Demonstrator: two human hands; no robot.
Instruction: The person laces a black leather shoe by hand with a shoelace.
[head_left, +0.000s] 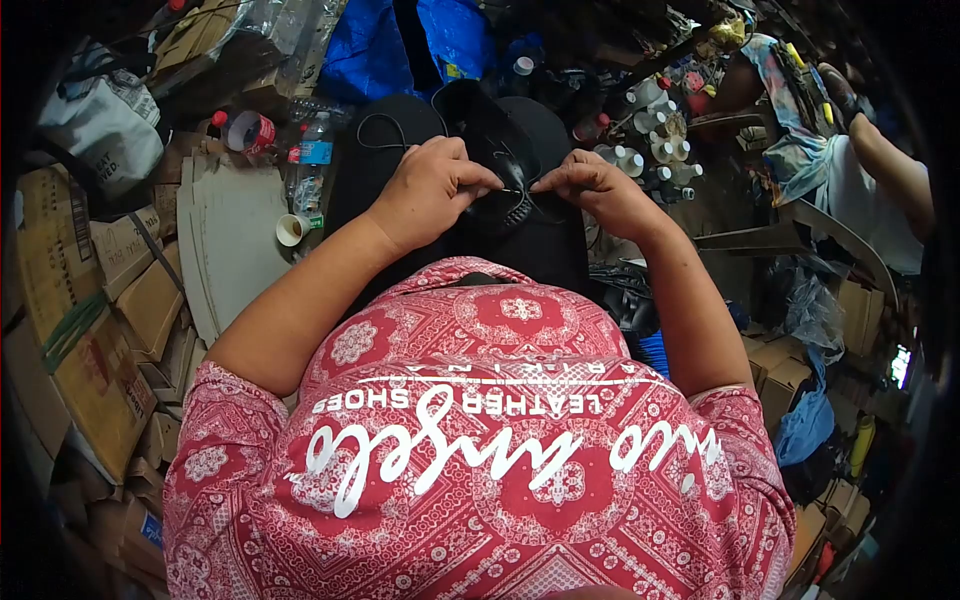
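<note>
A glossy black leather shoe upper [478, 120] rests across my black-clad lap, with a lace-like row of stitches [518, 212] near its lower end. My left hand [435, 188] is closed in a pinch just left of these stitches. From it a thin black cord [380, 116] loops out to the left. Opposite, my right hand [600, 190] pinches the cord beside the upper, its fingertips a short way from the left ones. A small pale sliver shows between the fingertips, too fine to identify.
A blue bag [375, 50] lies ahead. Several plastic bottles [660, 125] stand to the right, near another person's arm [890, 175]. On the left are a bottle with a blue label [316, 150], a paper cup [291, 230], a grey board [235, 240] and stacked cardboard [105, 385].
</note>
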